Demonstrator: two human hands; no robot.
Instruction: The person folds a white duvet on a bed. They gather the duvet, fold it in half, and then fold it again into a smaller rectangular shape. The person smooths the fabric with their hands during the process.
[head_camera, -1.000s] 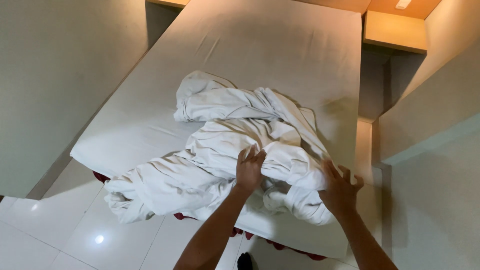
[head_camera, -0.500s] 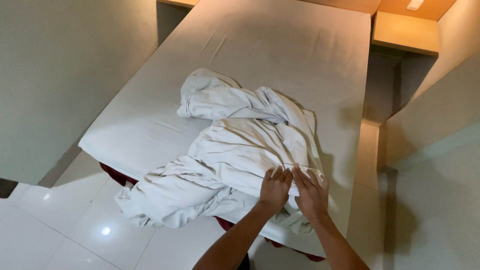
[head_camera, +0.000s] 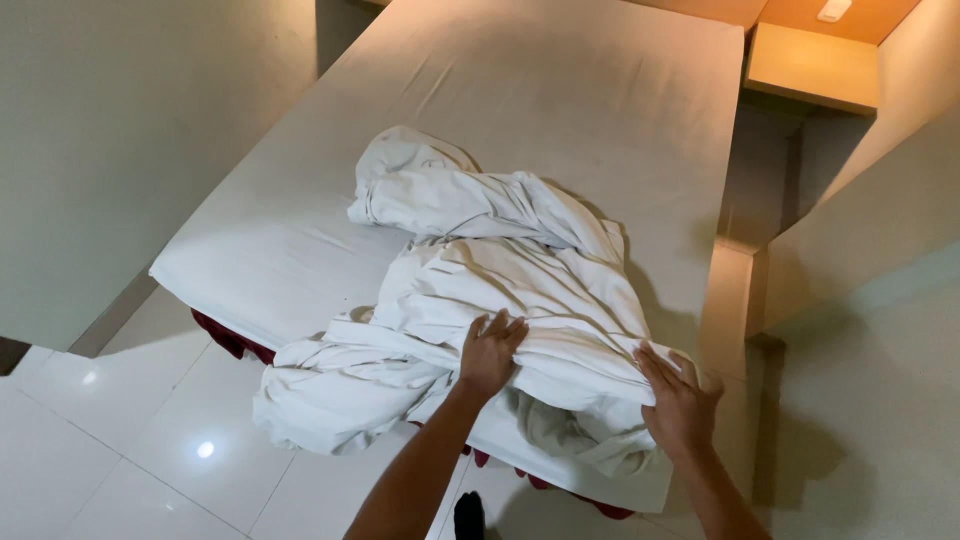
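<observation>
A crumpled white sheet (head_camera: 480, 290) lies heaped on a white mattress (head_camera: 560, 110), spilling over the near edge toward the floor. My left hand (head_camera: 490, 350) grips a fold of the sheet near the foot of the bed. My right hand (head_camera: 678, 400) pinches the sheet's edge at the near right corner, about a hand's width apart from the left. Both forearms reach in from the bottom of the view.
A dark red bed base (head_camera: 230, 335) shows under the mattress. Glossy white floor tiles (head_camera: 120, 460) lie at the lower left. A wooden side shelf (head_camera: 810, 65) stands at the top right, with a pale wall (head_camera: 880, 330) close on the right and another on the left.
My hands were close together on the sheet at the near edge; now they have spread apart, the right moving to the corner. The sheet has been pulled flatter across the foot.
</observation>
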